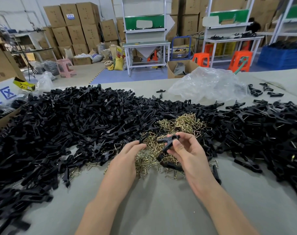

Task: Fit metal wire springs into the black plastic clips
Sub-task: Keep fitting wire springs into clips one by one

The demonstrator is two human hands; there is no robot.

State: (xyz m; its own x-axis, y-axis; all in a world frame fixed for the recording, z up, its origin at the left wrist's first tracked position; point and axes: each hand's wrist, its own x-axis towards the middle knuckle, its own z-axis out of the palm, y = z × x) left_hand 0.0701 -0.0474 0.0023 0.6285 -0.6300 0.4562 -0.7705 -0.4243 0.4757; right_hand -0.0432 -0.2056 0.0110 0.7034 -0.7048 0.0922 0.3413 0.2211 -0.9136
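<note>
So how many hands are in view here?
2: the left hand over the pile of wire springs, the right hand beside it, holding a black clip. None hidden.

Stacked cartons (pixel 76 22), white workbenches (pixel 146 43) (orange stools (pixel 201 59) nearby).

Grey table (pixel 161 209) under black clips (pixel 76 119), brass-coloured wire springs (pixel 186 122), crumpled plastic bag (pixel 208 83).

Matt grey table (pixel 161 209) carries heaps of dull black plastic clips (pixel 76 116). Among them lie shiny brass-toned metal wire springs (pixel 186 122). Behind the springs sits crinkled, glossy clear plastic sheeting (pixel 208 83).
</note>
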